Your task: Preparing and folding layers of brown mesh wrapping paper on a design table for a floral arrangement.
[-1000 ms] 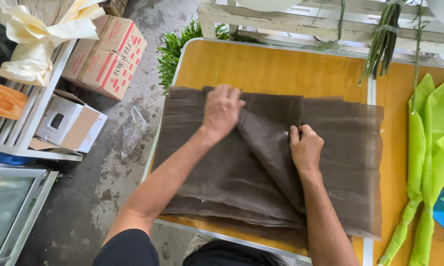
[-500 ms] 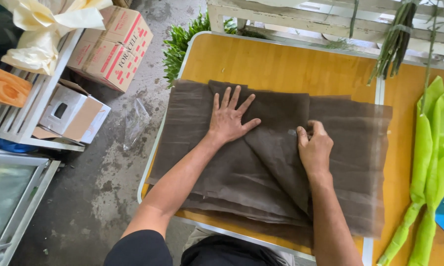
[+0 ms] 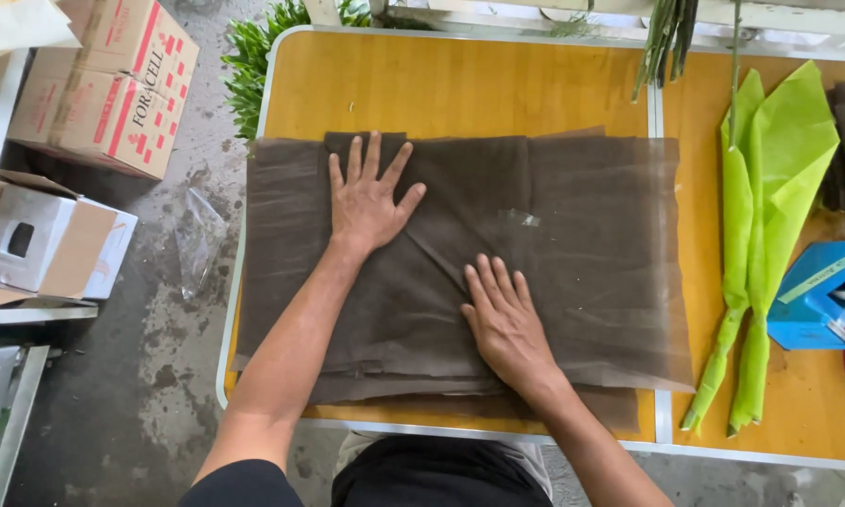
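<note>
Hands flatten out: left hand (image 3: 371, 202) and right hand (image 3: 505, 324), which pinched a fold moments ago, now press fingers spread on the brown mesh sheets (image 3: 582, 263) stacked across the yellow table (image 3: 460, 84).

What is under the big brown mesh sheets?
Under the brown mesh sheets lies the yellow wooden table, faintly showing through the right edge. Both hands, left hand and right hand, press on top. Anything else beneath is hidden.

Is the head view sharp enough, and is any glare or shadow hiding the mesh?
Head view: sharp, evenly lit, no glare; the left hand and right hand lie flat on the dark brown sheer mesh sheets, casting only faint shadows; straight table edges bend slightly near the frame edges.
</note>
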